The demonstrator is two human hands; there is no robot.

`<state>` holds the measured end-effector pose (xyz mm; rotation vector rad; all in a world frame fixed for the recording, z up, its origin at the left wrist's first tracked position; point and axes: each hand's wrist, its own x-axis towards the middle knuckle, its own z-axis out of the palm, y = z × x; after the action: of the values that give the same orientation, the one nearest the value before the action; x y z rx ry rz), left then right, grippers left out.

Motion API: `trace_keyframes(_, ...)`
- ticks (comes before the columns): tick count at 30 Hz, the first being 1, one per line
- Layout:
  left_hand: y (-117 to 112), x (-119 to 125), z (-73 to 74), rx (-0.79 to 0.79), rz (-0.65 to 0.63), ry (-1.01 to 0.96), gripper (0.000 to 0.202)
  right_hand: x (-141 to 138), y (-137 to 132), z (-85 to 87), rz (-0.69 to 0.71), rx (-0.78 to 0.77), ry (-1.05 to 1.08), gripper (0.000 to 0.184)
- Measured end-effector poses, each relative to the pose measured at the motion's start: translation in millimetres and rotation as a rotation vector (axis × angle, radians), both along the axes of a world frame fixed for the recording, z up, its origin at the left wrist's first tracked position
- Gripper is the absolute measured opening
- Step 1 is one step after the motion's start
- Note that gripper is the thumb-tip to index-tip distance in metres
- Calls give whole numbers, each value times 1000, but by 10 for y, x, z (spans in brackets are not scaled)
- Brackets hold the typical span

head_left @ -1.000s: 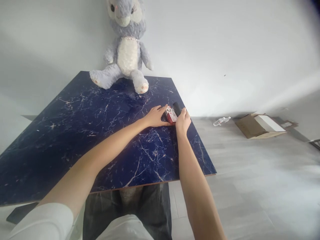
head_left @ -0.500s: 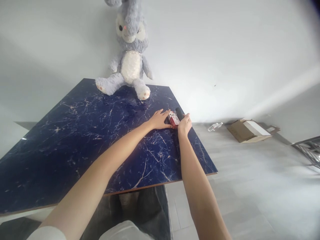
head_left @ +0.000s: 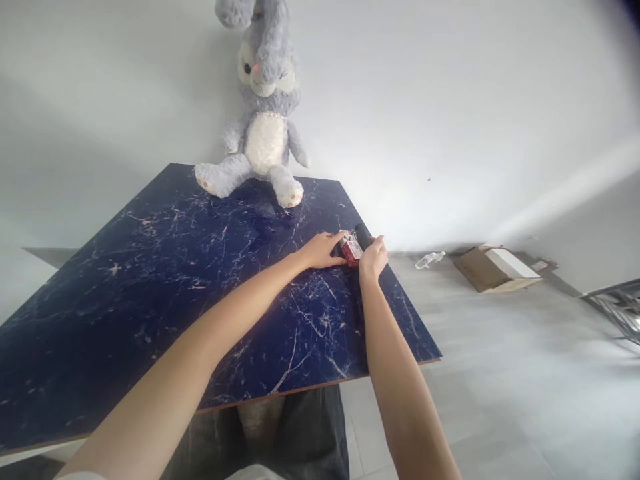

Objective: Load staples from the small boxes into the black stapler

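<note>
On the right part of the dark blue marbled table (head_left: 165, 267) lies a small red and white box (head_left: 352, 249). My left hand (head_left: 323, 251) grips it from the left, thumb at its near edge and fingers toward its far end. Right beside the box is a black cylindrical object (head_left: 362, 235); its kind is not clear. My right hand (head_left: 374, 259) is closed around the near end of that cylinder, close to the table's right edge. The palm hides part of it. Box and cylinder lie side by side, almost touching.
A grey and white plush rabbit (head_left: 267, 143) sits at the table's back edge against the wall. On the floor to the right are a clear plastic bottle (head_left: 430, 260) and a cardboard box (head_left: 490, 270). A metal rack (head_left: 617, 310) stands at the far right.
The whole view has shifted slightly, so everything sits a little lower in the picture. Both hands keep their places at the box and the cylinder.
</note>
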<state>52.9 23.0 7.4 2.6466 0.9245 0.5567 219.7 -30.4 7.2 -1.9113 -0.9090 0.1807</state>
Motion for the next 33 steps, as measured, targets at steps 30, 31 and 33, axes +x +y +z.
trace_keyframes(30,-1088,-2394,102,-33,71,97,45,-1679,-456,44,1485,111,-578,65)
trace_keyframes(31,-1084,-2393,97,-35,75,106,45,-1678,-456,42,1482,102,-571,65)
trace_keyframes(33,-1077,-2387,91,-34,83,119,45,-1672,-453,40,1479,88,-559,65)
